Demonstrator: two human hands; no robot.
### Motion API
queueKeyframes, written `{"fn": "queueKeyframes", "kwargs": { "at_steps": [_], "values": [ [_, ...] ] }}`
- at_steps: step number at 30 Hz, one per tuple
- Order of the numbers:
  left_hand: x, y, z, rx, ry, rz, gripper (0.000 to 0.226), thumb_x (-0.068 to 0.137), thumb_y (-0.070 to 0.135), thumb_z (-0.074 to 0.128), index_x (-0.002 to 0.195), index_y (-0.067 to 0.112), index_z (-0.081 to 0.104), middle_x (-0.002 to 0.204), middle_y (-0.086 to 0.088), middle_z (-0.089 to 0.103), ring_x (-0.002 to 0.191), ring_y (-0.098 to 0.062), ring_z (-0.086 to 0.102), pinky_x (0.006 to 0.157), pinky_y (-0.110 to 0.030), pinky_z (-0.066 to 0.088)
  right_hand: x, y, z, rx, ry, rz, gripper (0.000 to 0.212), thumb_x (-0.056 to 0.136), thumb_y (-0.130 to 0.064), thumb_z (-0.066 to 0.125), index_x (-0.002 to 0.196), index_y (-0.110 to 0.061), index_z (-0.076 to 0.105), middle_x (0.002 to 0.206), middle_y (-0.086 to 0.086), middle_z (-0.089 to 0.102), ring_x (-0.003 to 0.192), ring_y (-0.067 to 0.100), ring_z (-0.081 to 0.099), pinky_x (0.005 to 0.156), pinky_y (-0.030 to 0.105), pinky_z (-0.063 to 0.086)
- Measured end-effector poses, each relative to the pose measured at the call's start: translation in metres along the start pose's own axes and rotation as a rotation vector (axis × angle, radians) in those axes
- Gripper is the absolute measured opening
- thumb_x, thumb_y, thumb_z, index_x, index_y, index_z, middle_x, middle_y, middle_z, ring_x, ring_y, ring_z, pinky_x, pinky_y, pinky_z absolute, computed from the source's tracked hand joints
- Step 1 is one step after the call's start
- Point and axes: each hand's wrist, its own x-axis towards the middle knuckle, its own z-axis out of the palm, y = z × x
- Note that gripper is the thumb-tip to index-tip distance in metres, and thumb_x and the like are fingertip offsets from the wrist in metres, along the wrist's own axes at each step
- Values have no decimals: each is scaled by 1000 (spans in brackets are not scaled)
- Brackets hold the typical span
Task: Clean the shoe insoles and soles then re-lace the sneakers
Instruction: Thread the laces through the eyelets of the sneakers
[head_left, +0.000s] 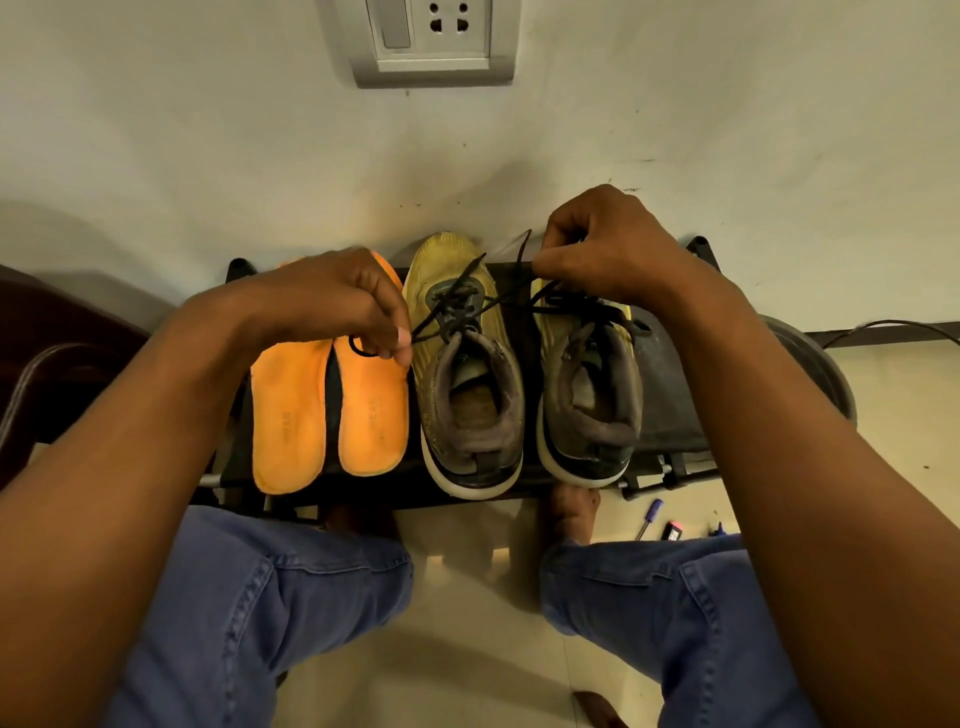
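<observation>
Two worn yellow sneakers stand side by side on a low black rack (670, 415), toes toward the wall: the left sneaker (462, 374) and the right sneaker (589, 395). Two orange insoles (332, 410) lie flat to their left. A black lace (467, 296) runs through the left sneaker's eyelets. My left hand (332, 306) pinches one end of that lace over the insoles. My right hand (608, 244) pinches the other end above the right sneaker's toe, and the lace is stretched between them.
A white wall with a switch and socket plate (431, 41) rises behind the rack. A dark bucket (815, 358) and a cable sit at right. A pen (649, 517) and small items lie on the tiled floor. My knees in blue jeans are below.
</observation>
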Motion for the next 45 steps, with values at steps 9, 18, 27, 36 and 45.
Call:
{"fn": "queueKeyframes", "kwargs": {
  "at_steps": [9, 18, 27, 36, 45],
  "values": [
    [2, 2, 5, 183, 85, -34, 11, 89, 19, 76, 90, 30, 81, 87, 21, 75, 86, 4, 67, 81, -27, 49, -4, -9, 6, -63, 63, -82, 13, 79, -18, 68, 87, -23, 76, 92, -8, 73, 82, 9, 66, 73, 31, 57],
    [7, 14, 14, 151, 109, 104, 14, 82, 21, 84, 94, 25, 79, 89, 13, 77, 82, -5, 72, 79, -26, 55, -17, -33, 18, -11, -314, -219, 26, 83, -3, 73, 105, -15, 77, 90, 3, 77, 73, 18, 75, 64, 34, 64],
    [4, 17, 13, 105, 113, 120, 10, 81, 12, 83, 85, 20, 78, 82, 9, 76, 75, -5, 70, 74, -22, 51, -17, -21, 13, -19, -295, -175, 9, 83, -12, 80, 89, -18, 81, 80, -8, 76, 69, 3, 70, 72, 28, 62],
    [4, 19, 14, 83, 62, 111, 11, 83, 4, 79, 80, 14, 76, 77, 4, 75, 72, -7, 68, 75, -28, 51, -15, -15, 9, 18, -291, -148, 7, 83, -12, 78, 84, -19, 80, 78, -7, 75, 73, 2, 69, 68, 21, 54],
    [5, 16, 13, 111, 43, 77, 14, 86, 7, 77, 79, 18, 73, 74, 12, 73, 67, 0, 65, 69, -23, 46, -13, -4, 1, 70, -279, -127, 5, 85, -11, 79, 87, -16, 80, 83, 1, 78, 82, 15, 73, 85, 40, 61]
  ]
}}
